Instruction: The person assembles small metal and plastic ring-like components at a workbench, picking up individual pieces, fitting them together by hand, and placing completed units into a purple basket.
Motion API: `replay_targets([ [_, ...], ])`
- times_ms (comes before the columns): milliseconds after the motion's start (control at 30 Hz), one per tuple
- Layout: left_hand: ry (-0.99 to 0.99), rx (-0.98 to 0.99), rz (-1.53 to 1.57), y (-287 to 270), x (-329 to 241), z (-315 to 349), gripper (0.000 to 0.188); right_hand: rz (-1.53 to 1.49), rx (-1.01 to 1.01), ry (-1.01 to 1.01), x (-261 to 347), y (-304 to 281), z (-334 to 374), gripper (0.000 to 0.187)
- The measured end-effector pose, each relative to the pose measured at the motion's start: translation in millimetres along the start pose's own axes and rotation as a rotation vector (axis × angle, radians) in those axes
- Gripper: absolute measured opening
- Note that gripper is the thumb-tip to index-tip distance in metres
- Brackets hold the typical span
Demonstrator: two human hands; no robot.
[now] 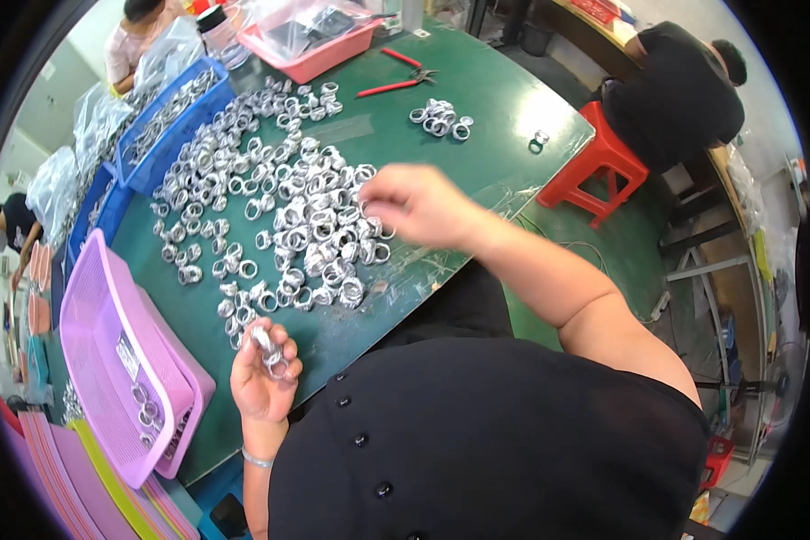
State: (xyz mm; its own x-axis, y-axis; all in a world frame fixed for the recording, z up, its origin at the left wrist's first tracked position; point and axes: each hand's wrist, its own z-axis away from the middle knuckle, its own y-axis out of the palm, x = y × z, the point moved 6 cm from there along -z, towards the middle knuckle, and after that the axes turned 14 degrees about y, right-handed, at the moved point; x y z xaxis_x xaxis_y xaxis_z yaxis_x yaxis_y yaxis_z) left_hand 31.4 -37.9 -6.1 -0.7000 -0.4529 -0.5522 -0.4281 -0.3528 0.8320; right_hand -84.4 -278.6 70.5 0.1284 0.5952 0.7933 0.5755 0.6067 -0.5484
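Note:
Silvery metal rings [319, 211] lie heaped across the green table in front of me. Palm up at the table's near edge, my left hand [263, 373] has its fingers curled round a few of these metal rings [268, 349]. My right hand [423, 207] reaches to the right side of the heap, thumb and fingers pinched together against the rings there. Whether a ring is between its fingertips is hard to make out. A smaller cluster of rings [441, 119] sits farther back, and one or two rings [538, 141] lie near the right edge.
Left of the heap stand a blue bin [216, 94] full of metal parts and a pink-purple basket [108, 306] with a few rings. Red-handled pliers [391, 88] and a pink tray [319, 61] are at the back. A red stool [594, 166] and seated people are beyond.

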Motion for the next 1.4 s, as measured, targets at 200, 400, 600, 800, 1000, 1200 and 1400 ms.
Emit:
replay_targets([
  [200, 0.004, -0.077, 0.028, -10.4, 0.1, 6.5, 0.03, 0.437, -0.436, 0.372, -133.5, -138.9, -15.1, 0.022],
  [400, 0.044, -0.097, 0.026, -14.8, 0.3, 6.3, 0.031, 0.558, -0.252, 0.469, -157.0, -134.6, -27.2, 0.028],
  [600, 0.048, -0.101, -0.029, -13.1, 3.4, 4.6, 0.027, 0.426, -0.274, 0.433, -156.2, -136.8, -19.3, 0.021],
  [800, 0.036, -0.096, -0.038, -11.7, 3.6, 4.1, 0.026, -0.121, -0.235, 0.327, -107.7, -121.0, -2.1, 0.02],
  [1000, 0.039, -0.106, -0.054, -11.7, 4.5, 2.5, 0.025, -0.217, -0.137, 0.152, -62.4, -96.9, 4.4, 0.017],
  [1200, 0.052, -0.106, -0.044, -10.7, 4.7, 3.5, 0.023, -0.238, -0.092, 0.109, -53.4, -79.8, 5.5, 0.019],
  [1400, 0.051, -0.118, -0.026, -8.1, 5.5, 3.8, 0.023, -0.274, -0.04, 0.131, -50.5, -73.4, 8.0, 0.019],
])
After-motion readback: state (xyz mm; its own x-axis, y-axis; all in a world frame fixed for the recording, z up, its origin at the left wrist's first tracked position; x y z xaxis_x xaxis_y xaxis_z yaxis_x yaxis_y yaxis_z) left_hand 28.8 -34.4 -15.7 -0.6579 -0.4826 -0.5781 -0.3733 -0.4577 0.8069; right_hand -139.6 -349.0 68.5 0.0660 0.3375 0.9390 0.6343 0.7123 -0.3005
